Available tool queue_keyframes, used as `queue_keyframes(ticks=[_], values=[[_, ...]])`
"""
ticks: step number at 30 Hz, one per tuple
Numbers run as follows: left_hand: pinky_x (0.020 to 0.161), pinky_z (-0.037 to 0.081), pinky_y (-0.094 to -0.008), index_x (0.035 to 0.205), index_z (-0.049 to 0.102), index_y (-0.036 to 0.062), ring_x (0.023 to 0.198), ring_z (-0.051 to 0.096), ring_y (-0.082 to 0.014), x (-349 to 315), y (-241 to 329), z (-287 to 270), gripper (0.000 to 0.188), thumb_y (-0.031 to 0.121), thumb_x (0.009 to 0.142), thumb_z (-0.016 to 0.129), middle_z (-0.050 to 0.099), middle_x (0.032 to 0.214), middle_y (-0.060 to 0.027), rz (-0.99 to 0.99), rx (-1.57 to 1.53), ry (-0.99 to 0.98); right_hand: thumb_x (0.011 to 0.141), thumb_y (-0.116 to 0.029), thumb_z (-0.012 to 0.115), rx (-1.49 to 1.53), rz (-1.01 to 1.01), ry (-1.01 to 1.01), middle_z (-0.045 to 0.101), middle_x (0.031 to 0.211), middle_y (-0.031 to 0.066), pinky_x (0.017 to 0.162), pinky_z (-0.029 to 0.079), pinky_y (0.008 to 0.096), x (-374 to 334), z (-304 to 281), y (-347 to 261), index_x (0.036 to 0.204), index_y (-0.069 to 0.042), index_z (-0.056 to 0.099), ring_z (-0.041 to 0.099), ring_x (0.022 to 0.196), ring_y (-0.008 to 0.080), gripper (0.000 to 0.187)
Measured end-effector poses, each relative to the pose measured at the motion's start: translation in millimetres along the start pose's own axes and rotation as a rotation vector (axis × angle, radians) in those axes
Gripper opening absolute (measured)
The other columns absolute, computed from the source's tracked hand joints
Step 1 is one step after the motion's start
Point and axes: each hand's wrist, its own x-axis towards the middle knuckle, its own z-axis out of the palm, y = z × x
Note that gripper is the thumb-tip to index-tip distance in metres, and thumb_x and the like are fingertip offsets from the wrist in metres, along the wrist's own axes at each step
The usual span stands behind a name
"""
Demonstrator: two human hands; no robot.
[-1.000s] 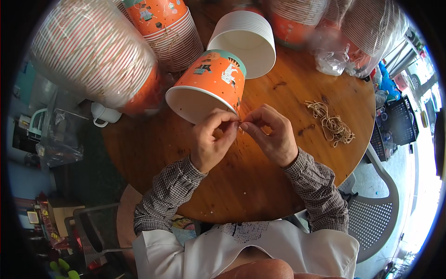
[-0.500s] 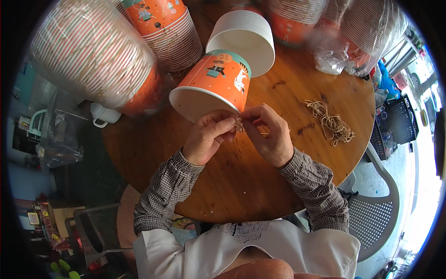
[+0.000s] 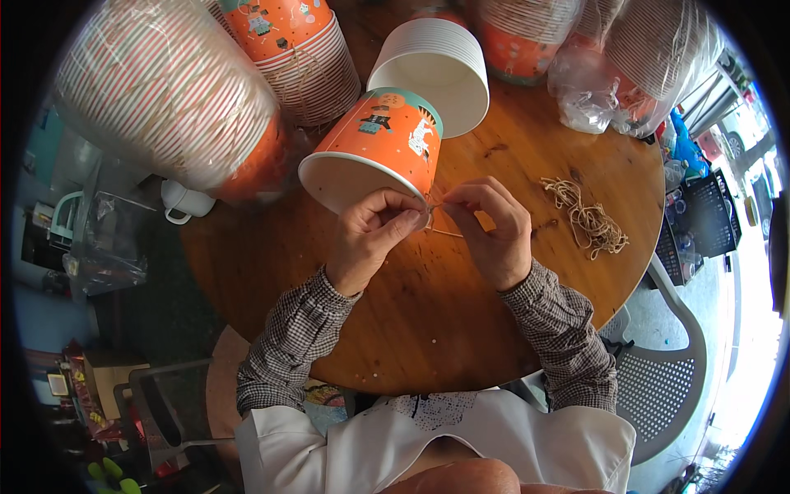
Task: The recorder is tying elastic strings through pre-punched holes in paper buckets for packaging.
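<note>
An orange paper bucket (image 3: pixel 383 136) with a teal band and cartoon figures lies tilted at the middle of the table, its open mouth facing me. My left hand (image 3: pixel 370 235) is closed in a pinch right at the bucket's rim, on a thin tan string (image 3: pixel 445 233). Just to its right, my right hand (image 3: pixel 496 235) pinches the string too, thumb against forefinger. A short piece of string trails between the two hands. Whether the string passes through or around the rim is hidden by my fingers. Behind the bucket lies a stack of white-lined paper buckets (image 3: pixel 473 86).
A tangled bundle of tan string (image 3: pixel 588 218) lies on the round wooden table (image 3: pixel 428 313) at right. Plastic-wrapped bucket stacks (image 3: pixel 169 99) stand far left, with more bagged stacks (image 3: pixel 658 49) far right. A white mug (image 3: pixel 185 202) sits left; a grey chair (image 3: pixel 662 379) stands right.
My right hand has moved a little to the right, away from the left. More string shows between them. The bucket has shifted very slightly.
</note>
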Motion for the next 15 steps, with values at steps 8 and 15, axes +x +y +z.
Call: queue_keyframes(ticks=[8,15], values=[[0.067,0.045,-0.0178,0.09,0.06,0.0013,0.075,0.053,-0.0025,-2,-6,2,0.005,0.005,0.09,0.062,0.06,0.082,0.0025,0.128,0.153,0.13,0.09,-0.005,0.059,0.08,0.187,-0.009,0.064,0.091,0.0083,0.061,0.052,0.0281,-3,-2,1,0.093,-0.001,0.056,0.065,0.072,0.016,0.005],[0.066,0.046,-0.0213,0.094,0.061,0.0012,0.071,0.053,-0.0071,-1,-9,7,0.006,0.001,0.088,0.062,0.06,0.089,-0.0016,0.373,0.248,0.167,0.1,-0.013,0.044,0.796,0.645,-0.211,0.064,0.088,0.0065,0.056,0.049,0.0229,4,-2,-6,0.099,-0.004,0.045,0.063,0.067,0.0116,0.009]])
